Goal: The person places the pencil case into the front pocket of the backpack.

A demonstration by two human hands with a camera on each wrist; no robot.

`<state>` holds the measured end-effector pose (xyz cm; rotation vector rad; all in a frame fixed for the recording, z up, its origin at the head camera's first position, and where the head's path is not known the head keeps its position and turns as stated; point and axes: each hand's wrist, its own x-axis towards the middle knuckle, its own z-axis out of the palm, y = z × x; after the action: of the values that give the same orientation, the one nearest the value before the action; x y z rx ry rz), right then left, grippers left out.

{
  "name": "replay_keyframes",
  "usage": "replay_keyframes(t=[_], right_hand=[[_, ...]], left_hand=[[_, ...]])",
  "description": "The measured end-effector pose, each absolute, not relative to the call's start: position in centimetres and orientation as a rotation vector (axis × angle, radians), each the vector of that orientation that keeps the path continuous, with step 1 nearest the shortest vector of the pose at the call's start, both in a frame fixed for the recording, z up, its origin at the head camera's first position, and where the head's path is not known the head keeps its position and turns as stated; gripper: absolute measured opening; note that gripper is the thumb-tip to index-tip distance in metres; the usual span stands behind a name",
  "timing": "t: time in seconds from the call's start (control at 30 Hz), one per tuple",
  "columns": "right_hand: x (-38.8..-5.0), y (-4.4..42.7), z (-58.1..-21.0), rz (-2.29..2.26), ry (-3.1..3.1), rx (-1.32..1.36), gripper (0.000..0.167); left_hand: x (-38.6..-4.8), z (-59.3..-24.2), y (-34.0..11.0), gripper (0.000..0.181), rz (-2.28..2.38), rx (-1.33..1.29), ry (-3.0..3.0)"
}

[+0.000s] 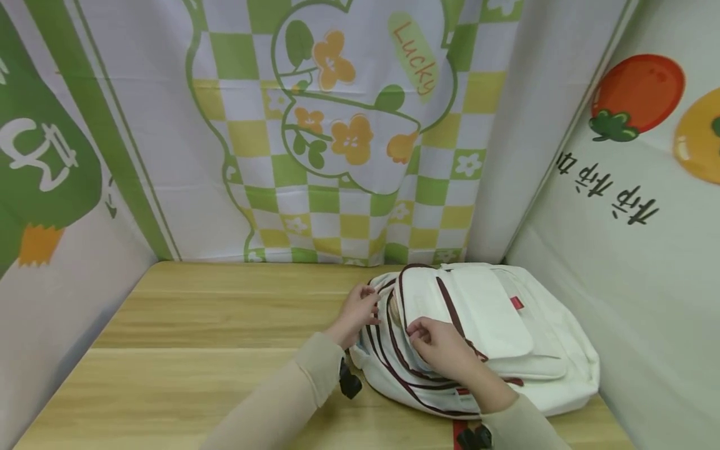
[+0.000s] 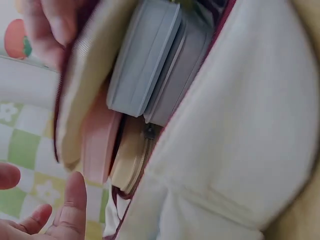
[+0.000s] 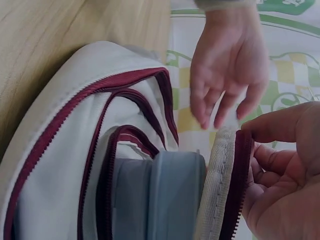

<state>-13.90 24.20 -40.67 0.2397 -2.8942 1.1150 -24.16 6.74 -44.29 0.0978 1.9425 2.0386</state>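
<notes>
A white backpack with maroon zippers lies on the table, its compartments unzipped toward me. My right hand pinches the zippered edge of the front pocket and holds it away from the bag. Beside the opening, my left hand hovers with loosely bent fingers and nothing in them; the right wrist view shows the left hand apart from the pocket edge. Inside the pocket sit a blue-grey case, a darker grey case, a pink case and a beige case. Their lower parts are hidden.
The wooden table extends left of the backpack. A checkered curtain hangs behind it, and a white printed cloth wall stands close on the right. A red strap lies at the table's front.
</notes>
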Motion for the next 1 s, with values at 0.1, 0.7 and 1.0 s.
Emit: replay_keyframes(t=[0.1, 0.7, 1.0], right_hand=[[-14.0, 24.1, -41.0, 1.061, -2.904, 0.266, 0.011], [-14.3, 23.8, -41.2, 0.594, -2.989, 0.293, 0.008], [-11.9, 20.8, -43.0, 0.203, -2.527, 0.949, 0.061]], left_hand=[[-23.0, -44.2, 5.2, 0.036, 2.018, 0.117, 1.945], [-20.0, -44.2, -3.3, 0.039, 1.687, 0.439, 2.241], [-16.7, -43.3, -8.2, 0.087, 0.806, 1.032, 2.675]])
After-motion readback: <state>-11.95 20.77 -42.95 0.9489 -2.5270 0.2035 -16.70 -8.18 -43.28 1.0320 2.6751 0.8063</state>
